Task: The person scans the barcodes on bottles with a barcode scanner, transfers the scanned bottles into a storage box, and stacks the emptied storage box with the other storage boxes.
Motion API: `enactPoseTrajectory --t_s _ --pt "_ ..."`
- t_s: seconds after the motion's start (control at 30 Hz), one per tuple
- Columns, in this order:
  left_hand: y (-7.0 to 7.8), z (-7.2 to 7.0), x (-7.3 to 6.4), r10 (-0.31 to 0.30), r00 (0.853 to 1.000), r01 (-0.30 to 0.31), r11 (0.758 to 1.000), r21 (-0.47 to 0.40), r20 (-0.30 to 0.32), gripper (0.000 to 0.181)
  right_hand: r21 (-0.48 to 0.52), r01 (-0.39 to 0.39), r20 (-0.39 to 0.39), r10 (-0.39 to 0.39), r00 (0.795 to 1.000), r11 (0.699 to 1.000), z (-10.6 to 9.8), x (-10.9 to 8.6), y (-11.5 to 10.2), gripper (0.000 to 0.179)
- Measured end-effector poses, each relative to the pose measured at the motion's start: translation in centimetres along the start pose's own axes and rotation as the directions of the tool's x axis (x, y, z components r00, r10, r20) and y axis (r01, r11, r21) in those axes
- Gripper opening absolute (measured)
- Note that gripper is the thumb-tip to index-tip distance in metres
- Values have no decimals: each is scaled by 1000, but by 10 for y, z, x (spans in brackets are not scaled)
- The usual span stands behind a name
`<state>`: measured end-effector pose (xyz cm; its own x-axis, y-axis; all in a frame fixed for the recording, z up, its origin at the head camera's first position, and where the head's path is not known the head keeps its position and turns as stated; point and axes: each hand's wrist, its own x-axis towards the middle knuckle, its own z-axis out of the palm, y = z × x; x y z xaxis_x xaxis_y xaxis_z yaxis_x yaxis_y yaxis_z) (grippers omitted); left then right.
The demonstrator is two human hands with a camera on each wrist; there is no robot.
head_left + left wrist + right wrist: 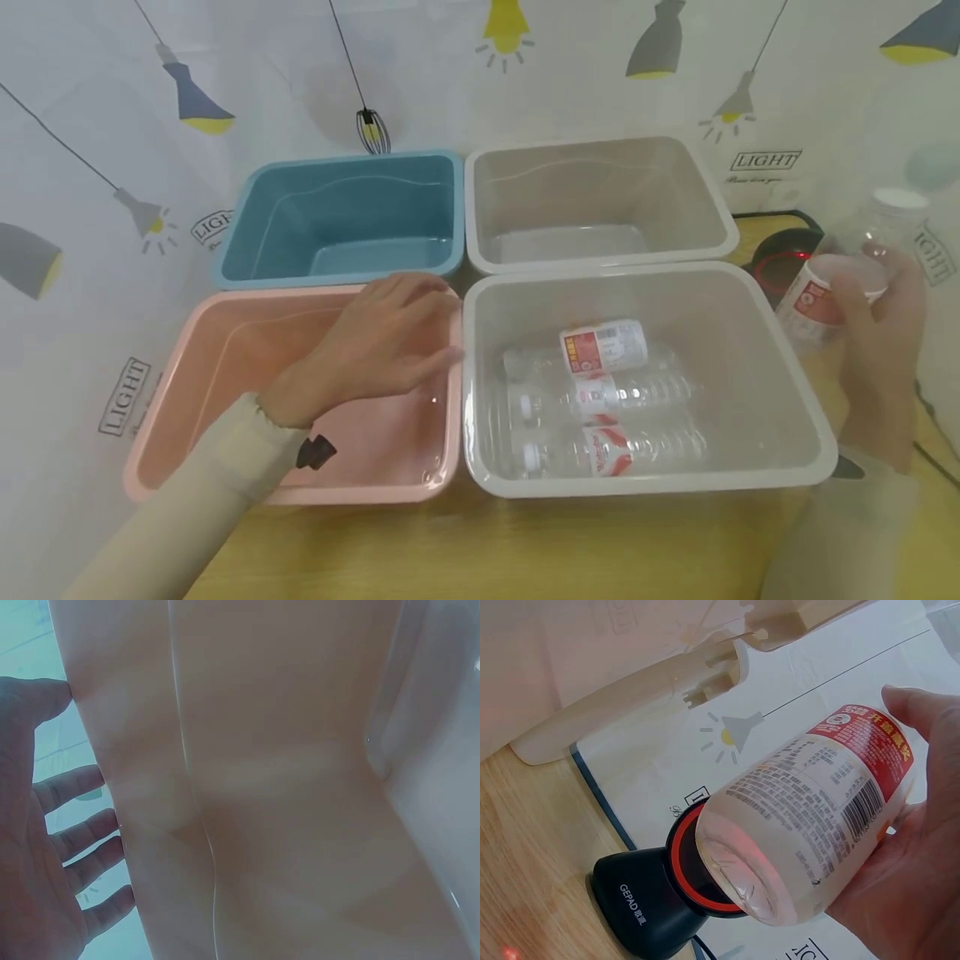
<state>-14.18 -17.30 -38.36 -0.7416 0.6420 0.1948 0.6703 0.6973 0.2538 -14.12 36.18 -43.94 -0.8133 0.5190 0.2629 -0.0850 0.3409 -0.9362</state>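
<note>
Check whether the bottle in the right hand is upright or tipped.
Tipped: in the head view, the bottle slants in the right hand, white cap at upper right, base at lower left.

The clear bottle in the fingers of the right hand has a white cap and a white label with a red panel, yellow characters and a black barcode. Near those fingers, the scanner is black, ringed in red. At the fingers of the left hand is a pink tub; ahead, a blue tub and a beige tub; to their right, a pale grey tub. Beyond all fingers, the white backdrop carries grey, blue and yellow lamps.
</note>
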Motion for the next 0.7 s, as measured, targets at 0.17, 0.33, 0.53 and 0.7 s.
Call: enactPoseTrajectory --t_s 0.17,0.33,0.53,0.7 --pt "0 1 0 5 1000 -5 1000 5 -7 53 36 -30 -6 30 1000 999 0 0 -1 48" --pt "0 1 1 2 1000 -2 1000 5 -7 53 26 -45 -17 46 999 999 1 0 -1 43" --pt "1 0 -1 -8 1000 8 1000 9 4 53 -33 -70 -18 70 997 997 2 -3 -1 43" --pt "1 0 -1 -7 1000 7 1000 9 -1 53 -10 -156 -10 156 988 988 -1 -3 -2 49"
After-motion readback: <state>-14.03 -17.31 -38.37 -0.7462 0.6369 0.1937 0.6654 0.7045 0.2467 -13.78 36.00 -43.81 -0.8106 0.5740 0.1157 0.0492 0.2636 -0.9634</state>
